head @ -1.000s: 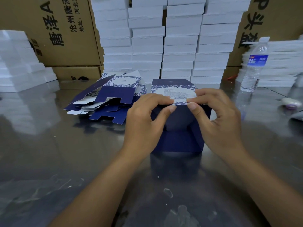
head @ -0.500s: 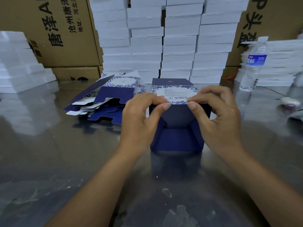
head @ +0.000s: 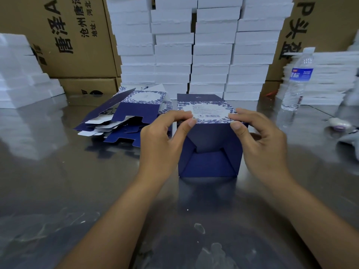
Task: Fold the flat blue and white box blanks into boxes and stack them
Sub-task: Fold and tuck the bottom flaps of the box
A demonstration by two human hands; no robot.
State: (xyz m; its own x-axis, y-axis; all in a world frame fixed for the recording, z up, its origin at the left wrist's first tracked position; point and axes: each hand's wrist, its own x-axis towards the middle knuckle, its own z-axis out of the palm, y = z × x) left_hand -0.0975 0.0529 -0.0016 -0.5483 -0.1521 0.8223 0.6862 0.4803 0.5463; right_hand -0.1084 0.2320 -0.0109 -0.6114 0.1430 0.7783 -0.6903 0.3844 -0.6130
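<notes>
The left hand (head: 162, 140) covers the box's (head: 209, 152) left top corner, and the right hand (head: 260, 140) covers its right one. The small print on the box's label is too fine to read. Left of the box, the lower blanks (head: 124, 121) are hidden beneath upper ones. The foam stacks (head: 194, 45) behind the box are cut off at the top edge. Right of the box, a small blurred object (head: 339, 124) cannot be identified.

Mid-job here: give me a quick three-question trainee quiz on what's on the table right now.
1. True or false: both hands grip the box at its top near edge.
2. Where does the pile of flat blanks lie relative to the box: A) left, B) right, C) on top?
3. Fill in: the near end flaps of the box are ____ (closed/open).

Key: 1 true, the left hand and right hand pinch it. 2 A. 3 open.
</notes>
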